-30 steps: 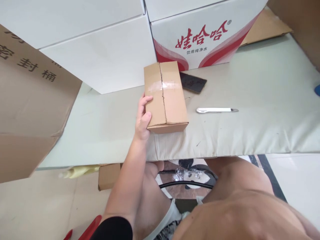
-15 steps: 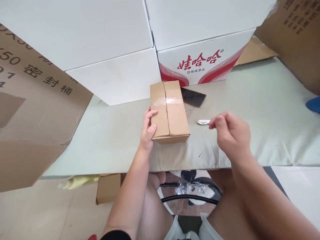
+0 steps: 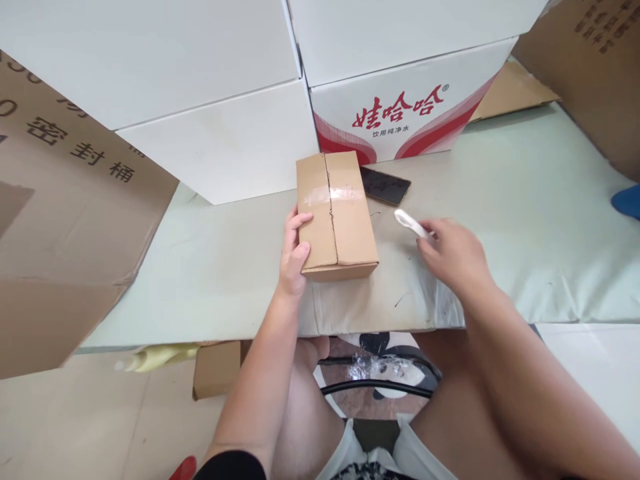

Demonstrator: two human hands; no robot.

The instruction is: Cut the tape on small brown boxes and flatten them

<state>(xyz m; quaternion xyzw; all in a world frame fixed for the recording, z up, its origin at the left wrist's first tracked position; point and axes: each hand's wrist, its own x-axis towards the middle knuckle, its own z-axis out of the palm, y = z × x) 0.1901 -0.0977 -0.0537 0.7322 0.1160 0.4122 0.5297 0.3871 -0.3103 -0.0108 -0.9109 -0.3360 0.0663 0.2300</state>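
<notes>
A small brown cardboard box (image 3: 350, 230) sits on the cloth-covered table, its two top flaps meeting at a seam with clear tape across it. My left hand (image 3: 295, 257) grips the box's left side, thumb and a finger over the top edge. To the right of the box, my right hand (image 3: 454, 252) is closed around one end of a slim white tool (image 3: 411, 223) that looks like a small box cutter. Its rounded end points up and left, apart from the box; no blade is visible. A dark phone (image 3: 387, 185) lies just behind, by the box's right side.
White cartons (image 3: 220, 150) are stacked at the back, one with red lettering. Large brown cartons stand at the left (image 3: 85, 220) and right (image 3: 590, 80). A blue object (image 3: 626, 206) shows at the right edge. Below the table are a smaller brown box (image 3: 217, 370) and black tubing (image 3: 377, 387).
My right hand has lifted the white tool off the table and tilted it up to the left. My left hand keeps its grip on the box. The view has shifted slightly.
</notes>
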